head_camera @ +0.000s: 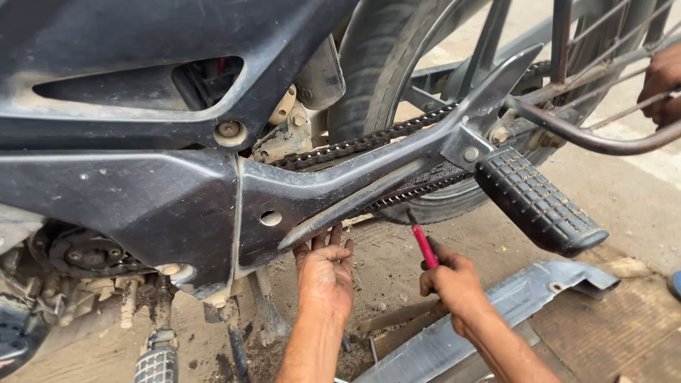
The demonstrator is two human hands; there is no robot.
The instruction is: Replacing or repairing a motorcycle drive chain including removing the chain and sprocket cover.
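I look at the side of a black motorcycle frame (177,191) with its drive chain (355,147) bare. My left hand (325,273) reaches up under the frame, fingers spread against its lower edge near a round hole. My right hand (454,284) grips a red-handled screwdriver (424,245), whose tip points up toward the lower chain run. A ribbed black footrest (539,202) sticks out just right of the screwdriver.
The rear tyre (383,64) stands behind the chain. A grey metal chain cover (496,312) lies on the dirty ground at lower right. Another person's hand (660,81) holds a bar at the right edge. A front sprocket (81,252) shows at left.
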